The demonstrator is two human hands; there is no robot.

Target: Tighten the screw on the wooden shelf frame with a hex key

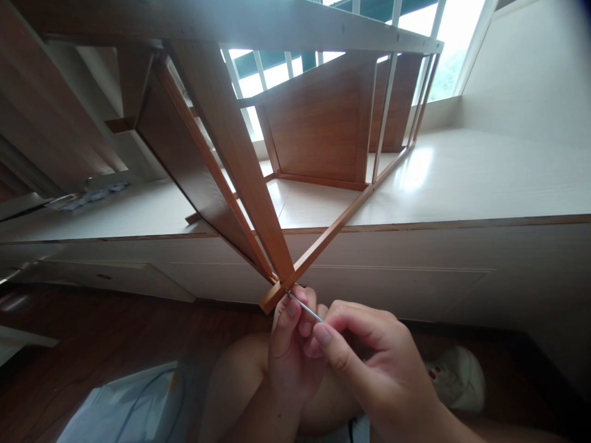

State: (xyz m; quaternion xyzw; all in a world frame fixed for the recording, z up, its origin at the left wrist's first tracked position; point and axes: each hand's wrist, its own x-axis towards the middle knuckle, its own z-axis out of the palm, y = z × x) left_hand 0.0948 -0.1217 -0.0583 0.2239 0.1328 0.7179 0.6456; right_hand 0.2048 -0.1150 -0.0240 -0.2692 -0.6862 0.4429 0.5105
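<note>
A wooden cabinet frame (240, 154) with brown panels and thin rails rests tilted on a white raised platform (462, 184), one corner jutting over the platform's edge toward me. At that corner, my right hand (369, 363) pinches a thin metal tool (305, 307), likely a small screwdriver or hex key, whose tip meets the corner joint (279, 292). My left hand (290, 351) is closed just below the joint, its fingertips around the tool's shaft near the tip.
White drawer fronts (138, 280) run under the platform. A dark wood floor (92, 338) lies below, with a translucent plastic bag (133, 409) at lower left and a white object with red marks (455, 375) at right. Windows (452, 49) behind.
</note>
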